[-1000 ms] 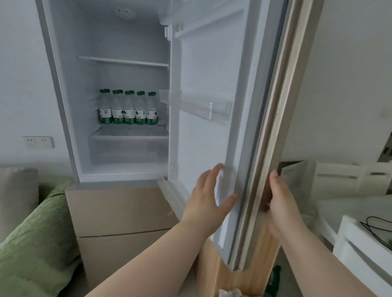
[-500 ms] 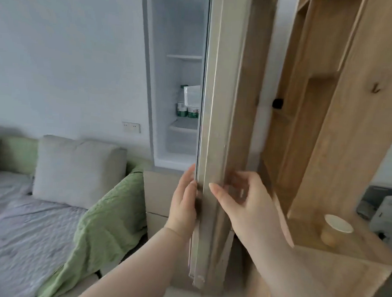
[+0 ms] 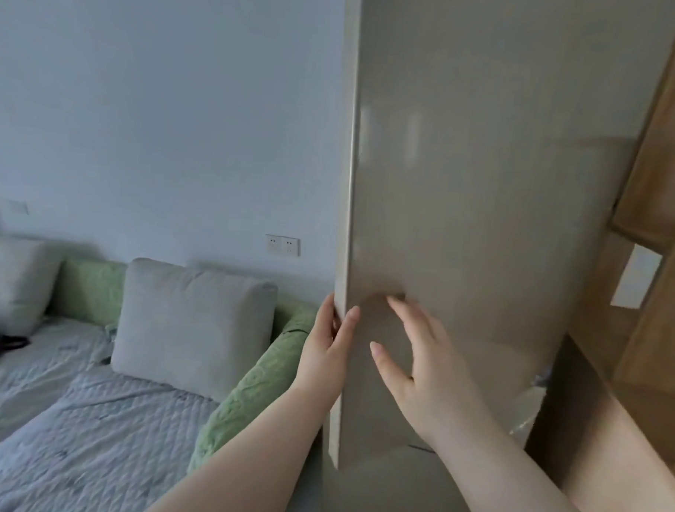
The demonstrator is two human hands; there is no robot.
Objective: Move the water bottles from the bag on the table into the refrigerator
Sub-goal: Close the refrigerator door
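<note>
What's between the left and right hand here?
The free edge of the refrigerator door: the left hand holds it, thumb on the front, while the right hand lies flat on the door's face. Head view.

Refrigerator door blocks ahead; free room above sofa.

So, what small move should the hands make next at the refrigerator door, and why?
Probably slide the left hand off the edge of the refrigerator door and let the flat right hand push it shut: the left hand grips that edge and might get pinched.
</note>
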